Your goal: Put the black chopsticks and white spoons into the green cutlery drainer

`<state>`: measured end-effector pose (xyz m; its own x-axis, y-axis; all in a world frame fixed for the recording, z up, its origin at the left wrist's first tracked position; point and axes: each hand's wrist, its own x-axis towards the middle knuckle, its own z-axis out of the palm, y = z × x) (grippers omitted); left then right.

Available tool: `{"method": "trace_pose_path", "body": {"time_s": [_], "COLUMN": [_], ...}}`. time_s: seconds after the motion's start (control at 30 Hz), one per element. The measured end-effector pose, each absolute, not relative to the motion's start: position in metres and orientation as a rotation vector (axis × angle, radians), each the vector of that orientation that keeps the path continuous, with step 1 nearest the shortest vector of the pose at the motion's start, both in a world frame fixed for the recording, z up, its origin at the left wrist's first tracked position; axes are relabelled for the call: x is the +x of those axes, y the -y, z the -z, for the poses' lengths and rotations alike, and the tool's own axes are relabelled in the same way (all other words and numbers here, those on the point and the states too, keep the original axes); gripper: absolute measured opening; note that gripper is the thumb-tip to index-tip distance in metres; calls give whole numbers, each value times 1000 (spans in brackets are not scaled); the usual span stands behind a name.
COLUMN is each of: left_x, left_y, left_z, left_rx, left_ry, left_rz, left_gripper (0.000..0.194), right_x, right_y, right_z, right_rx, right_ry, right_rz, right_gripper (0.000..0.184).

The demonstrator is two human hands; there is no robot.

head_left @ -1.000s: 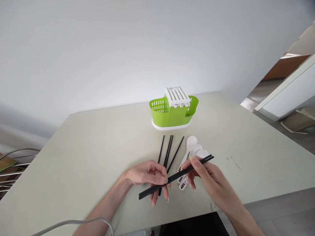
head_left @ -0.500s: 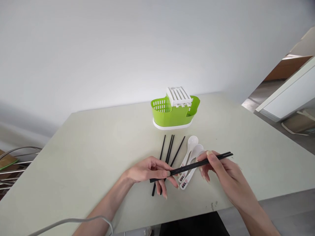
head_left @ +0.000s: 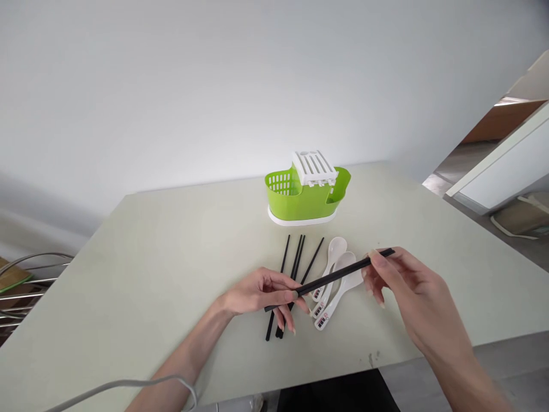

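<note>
Held slantwise above the table is a pair of black chopsticks (head_left: 332, 277), lying close together. My left hand (head_left: 268, 294) pinches them near the lower-left end, its other fingers spread underneath. Toward the upper-right end, my right hand (head_left: 407, 280) grips the same pair between thumb and fingers. Under and beyond my left hand, several more black chopsticks (head_left: 297, 257) lie on the table, partly covered by it. Just right of them rest three white spoons (head_left: 343, 286) with printed handle ends, bowls pointing away from me; the held pair crosses in front of them.
Behind the utensils stands a green utensil basket (head_left: 300, 206) with a white slotted top and white base. The pale table (head_left: 180, 246) meets a wall at the back. A grey cable (head_left: 124, 383) runs across my left forearm. Metal rails (head_left: 36, 292) show at the left.
My right hand has slid outward along the chopsticks to the right, closer to their end. The pair's right end has risen slightly; my left hand has barely moved.
</note>
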<state>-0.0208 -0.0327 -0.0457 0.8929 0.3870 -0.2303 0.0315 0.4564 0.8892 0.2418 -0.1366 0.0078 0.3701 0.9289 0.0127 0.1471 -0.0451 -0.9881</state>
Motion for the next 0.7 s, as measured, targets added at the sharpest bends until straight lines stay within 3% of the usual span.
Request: {"method": "trace_pose_path", "body": {"time_s": [0.37,0.7], "left_x": [-25,-28], "left_y": [30,15], "left_z": [43,52], "left_rx": [1135,1152], "left_ry": [-501,-755], "left_rz": [-359,-736], "left_gripper": [40,52], "right_x": [249,252], "right_y": [118,58], "right_z": [-38,-160], "right_rx": [-1467,-1284], "right_ry": [1315,1637], "right_rz": [-789,-224], "right_gripper": [40,30]}}
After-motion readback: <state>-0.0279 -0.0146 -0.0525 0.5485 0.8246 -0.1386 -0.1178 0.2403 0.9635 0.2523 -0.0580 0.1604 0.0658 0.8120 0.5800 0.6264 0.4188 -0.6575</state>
